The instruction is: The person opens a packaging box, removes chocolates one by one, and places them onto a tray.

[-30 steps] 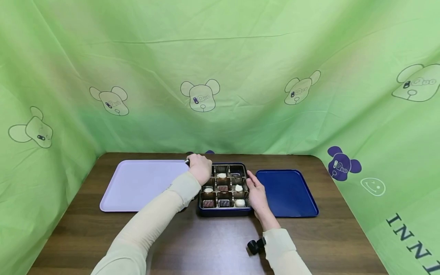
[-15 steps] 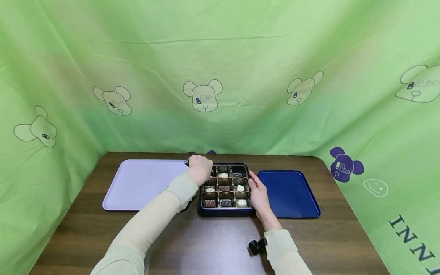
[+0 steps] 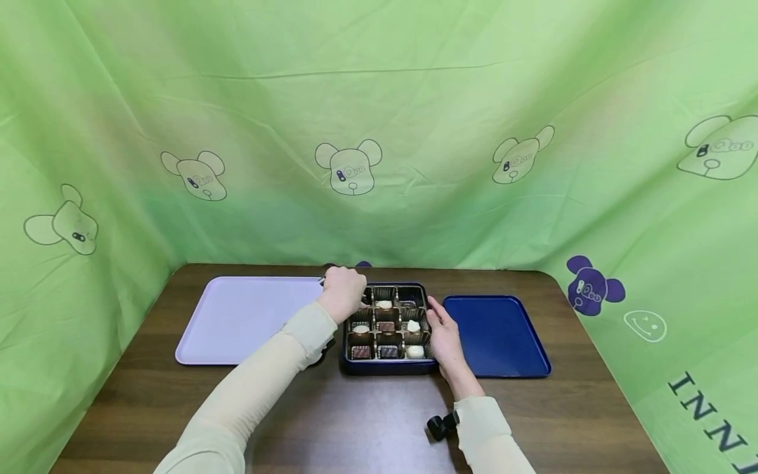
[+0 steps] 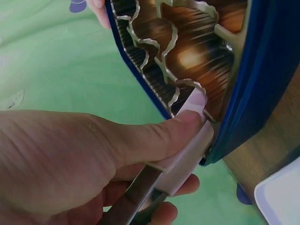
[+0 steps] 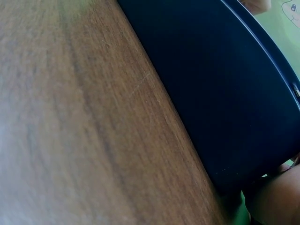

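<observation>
My left hand point(image 3: 343, 291) holds a pair of tongs with a metal handle and pale tips point(image 4: 190, 159) over the back left corner of a chocolate box point(image 3: 389, 368). In the left wrist view, the thumb presses along one pale arm, and the tips reach into the corner compartment of the brown tray. Whether they pinch a chocolate is hidden. Dark and white chocolates point(image 3: 388, 351) sit in the other compartments. My right hand point(image 3: 447, 336) rests against the right side of the box, fingers fairly straight. In the right wrist view mostly the box's dark side point(image 5: 206, 93) shows.
A lilac tray point(image 3: 245, 319) lies left of the box, partly behind my left arm. To the right lies a dark blue lid point(image 3: 500, 336). All stand on a brown wooden table point(image 3: 355, 421), with a green curtain point(image 3: 379, 224) close behind its back edge.
The head view has shifted slightly. My left hand stays over the back left corner with the tongs, and my right hand stays against the box.
</observation>
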`<state>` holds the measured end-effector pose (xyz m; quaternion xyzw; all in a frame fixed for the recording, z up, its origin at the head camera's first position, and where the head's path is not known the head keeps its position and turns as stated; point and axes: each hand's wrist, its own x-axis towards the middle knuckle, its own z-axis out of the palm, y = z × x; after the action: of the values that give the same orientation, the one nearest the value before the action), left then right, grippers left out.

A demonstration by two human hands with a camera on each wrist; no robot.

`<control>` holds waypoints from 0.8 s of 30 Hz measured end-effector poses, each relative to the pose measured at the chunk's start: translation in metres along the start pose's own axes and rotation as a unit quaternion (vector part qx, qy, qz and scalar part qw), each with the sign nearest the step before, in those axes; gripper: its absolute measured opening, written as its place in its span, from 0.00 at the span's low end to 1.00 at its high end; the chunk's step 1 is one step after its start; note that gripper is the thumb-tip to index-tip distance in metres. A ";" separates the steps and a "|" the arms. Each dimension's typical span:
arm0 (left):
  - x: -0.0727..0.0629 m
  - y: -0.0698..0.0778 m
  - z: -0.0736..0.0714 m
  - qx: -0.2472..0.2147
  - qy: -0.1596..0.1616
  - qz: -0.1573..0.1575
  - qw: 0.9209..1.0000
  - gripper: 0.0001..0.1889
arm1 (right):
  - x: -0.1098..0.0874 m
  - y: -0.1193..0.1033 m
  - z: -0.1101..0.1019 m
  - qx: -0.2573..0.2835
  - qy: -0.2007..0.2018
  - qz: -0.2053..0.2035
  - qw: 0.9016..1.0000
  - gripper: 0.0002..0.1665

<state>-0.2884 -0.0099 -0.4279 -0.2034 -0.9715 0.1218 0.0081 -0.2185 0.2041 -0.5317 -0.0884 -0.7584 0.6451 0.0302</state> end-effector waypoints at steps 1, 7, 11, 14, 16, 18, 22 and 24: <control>-0.001 -0.002 0.000 0.000 0.002 0.000 1.000 0.19 | 0.000 0.000 0.000 0.000 0.000 0.003 1.000 0.28; -0.014 -0.014 -0.006 -0.024 0.035 -0.014 0.999 0.09 | 0.000 -0.001 0.001 -0.005 0.001 0.010 1.000 0.28; -0.024 -0.023 -0.009 -0.047 0.069 -0.022 0.996 0.08 | 0.001 0.000 0.000 -0.005 0.003 0.006 1.000 0.28; -0.032 -0.031 -0.010 -0.065 0.108 -0.031 0.992 0.13 | 0.002 0.000 0.000 -0.006 0.001 0.006 1.000 0.28; -0.037 -0.035 -0.011 -0.076 0.138 -0.036 0.987 0.13 | 0.002 -0.001 0.000 -0.008 0.000 0.005 1.000 0.28; -0.040 -0.039 -0.011 -0.087 0.169 -0.040 0.981 0.14 | 0.001 -0.001 0.000 -0.007 0.001 0.005 1.000 0.28; -0.047 -0.045 -0.010 -0.103 0.222 -0.047 0.968 0.17 | 0.001 -0.001 0.000 -0.004 0.003 0.004 1.000 0.28; -0.050 -0.047 -0.008 -0.111 0.243 -0.051 0.962 0.18 | 0.001 0.000 0.000 -0.005 0.003 0.005 1.000 0.28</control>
<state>-0.2602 -0.0702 -0.4069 -0.1762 -0.9569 -0.0408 0.2273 -0.2193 0.2039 -0.5316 -0.0943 -0.7607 0.6415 0.0291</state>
